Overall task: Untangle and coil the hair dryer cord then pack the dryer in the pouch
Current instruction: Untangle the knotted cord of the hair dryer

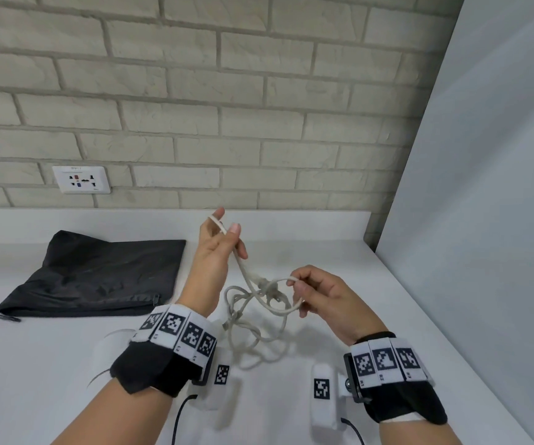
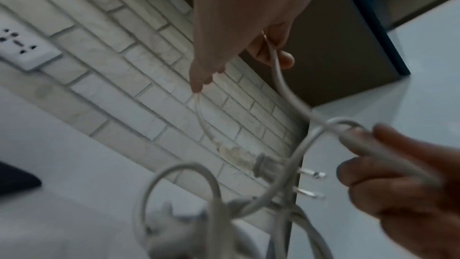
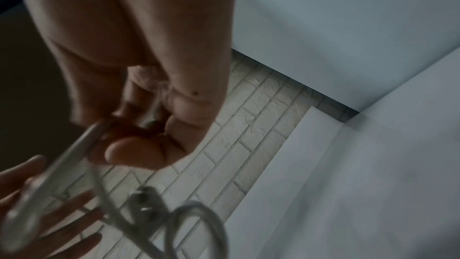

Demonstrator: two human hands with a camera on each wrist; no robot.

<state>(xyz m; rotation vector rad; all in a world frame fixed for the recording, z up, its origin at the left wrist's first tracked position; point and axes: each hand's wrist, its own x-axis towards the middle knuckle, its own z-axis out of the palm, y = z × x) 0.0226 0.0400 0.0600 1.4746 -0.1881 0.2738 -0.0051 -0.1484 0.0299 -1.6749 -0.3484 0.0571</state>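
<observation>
Above the counter, the white hair dryer cord (image 1: pixel 252 316) hangs in a loose tangle between my hands. My left hand (image 1: pixel 223 229) is raised, with a strand looped over a finger and pinched by the thumb; the left wrist view shows that strand (image 2: pixel 286 90) running down from the pinch. Lower right, my right hand (image 1: pixel 297 287) pinches a loop of cord (image 3: pixel 74 149). The plug (image 2: pixel 263 166) dangles in the knot, prongs bare. The white dryer (image 1: pixel 111 345) lies mostly hidden under my left wrist. A black zip pouch (image 1: pixel 92 277) lies flat at the left.
The white counter (image 1: pixel 66 380) ends at a brick wall with a wall socket (image 1: pixel 81 180) at the back left. A tall white panel (image 1: pixel 484 187) closes off the right side.
</observation>
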